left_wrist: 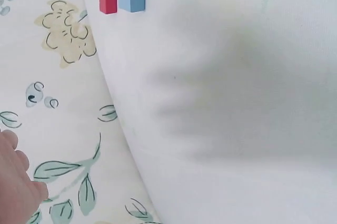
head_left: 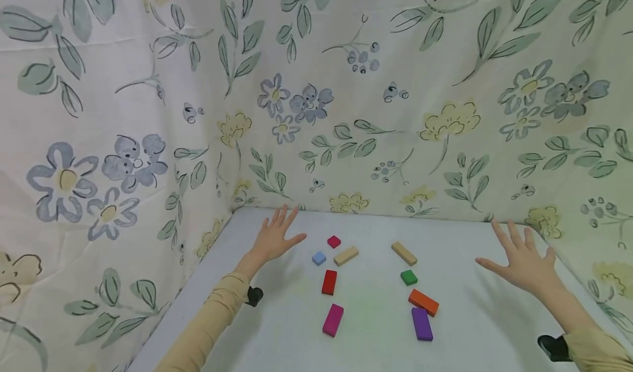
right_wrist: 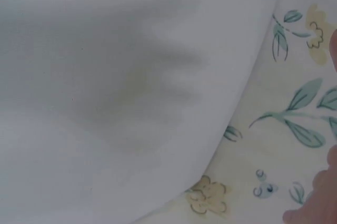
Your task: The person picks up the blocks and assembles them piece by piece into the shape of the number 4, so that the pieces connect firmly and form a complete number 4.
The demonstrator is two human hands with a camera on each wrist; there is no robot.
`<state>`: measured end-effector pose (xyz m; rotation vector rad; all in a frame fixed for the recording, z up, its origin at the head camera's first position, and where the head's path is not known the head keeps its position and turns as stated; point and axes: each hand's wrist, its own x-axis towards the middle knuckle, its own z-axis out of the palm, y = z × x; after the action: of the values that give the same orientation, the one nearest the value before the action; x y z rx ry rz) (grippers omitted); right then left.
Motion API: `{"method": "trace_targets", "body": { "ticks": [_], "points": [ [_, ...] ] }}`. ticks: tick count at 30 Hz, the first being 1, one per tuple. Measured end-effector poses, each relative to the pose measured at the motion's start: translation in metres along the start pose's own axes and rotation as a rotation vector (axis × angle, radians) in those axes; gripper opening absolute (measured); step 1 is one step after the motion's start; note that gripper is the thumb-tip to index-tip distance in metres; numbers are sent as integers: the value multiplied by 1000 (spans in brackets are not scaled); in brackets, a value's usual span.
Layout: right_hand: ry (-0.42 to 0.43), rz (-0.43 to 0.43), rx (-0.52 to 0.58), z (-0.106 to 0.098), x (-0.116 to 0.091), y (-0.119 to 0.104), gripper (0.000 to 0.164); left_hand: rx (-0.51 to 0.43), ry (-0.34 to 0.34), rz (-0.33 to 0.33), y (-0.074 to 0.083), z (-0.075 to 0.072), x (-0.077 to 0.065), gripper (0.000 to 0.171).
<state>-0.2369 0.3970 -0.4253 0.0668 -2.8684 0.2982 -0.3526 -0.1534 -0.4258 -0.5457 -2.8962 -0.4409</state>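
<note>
My left hand (head_left: 275, 237) is held above the left side of the white table with its fingers spread, holding nothing. Nearest to it are a light blue block (head_left: 318, 258) and a small red block (head_left: 333, 242), both also in the left wrist view. Over the table's right side hovers my right hand (head_left: 525, 261), fingers spread and nothing in it. Between the hands lie two plain wooden blocks (head_left: 346, 256), a longer red block (head_left: 329, 282), a magenta block (head_left: 333, 320), a green block (head_left: 409, 277), and an orange block (head_left: 423, 303) touching a purple block (head_left: 422, 324).
White table (head_left: 371, 284) surface surrounds the blocks. A floral curtain (head_left: 346, 157) hangs along the table's back edge and both sides. Soft shadows of the hands fall on the table in both wrist views.
</note>
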Motion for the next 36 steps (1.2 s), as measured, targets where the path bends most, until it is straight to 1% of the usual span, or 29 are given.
{"method": "trace_targets", "body": {
  "ticks": [9, 12, 15, 17, 22, 30, 36],
  "points": [
    [-7, 4, 84, -1, -9, 2, 105, -143, -19, 66, 8, 0, 5, 83],
    [-11, 4, 99, 0, -12, 1, 106, -199, -30, 85, 11, -1, 4, 81],
    [-24, -2, 116, 2, -15, -2, 106, -260, -41, 96, 13, 0, 2, 81],
    [-36, -7, 128, 3, -16, -5, 105, -285, -47, 102, 13, 2, -1, 80],
    [-76, -16, 175, 5, -21, -13, 105, -325, -70, 123, 14, 8, -7, 79],
    [-112, -44, 246, 6, -26, -26, 104, -401, -111, 155, 18, 17, -20, 76],
    [-144, -50, 286, 6, -28, -34, 106, -443, -108, 199, 24, 21, -26, 69]
  ]
}}
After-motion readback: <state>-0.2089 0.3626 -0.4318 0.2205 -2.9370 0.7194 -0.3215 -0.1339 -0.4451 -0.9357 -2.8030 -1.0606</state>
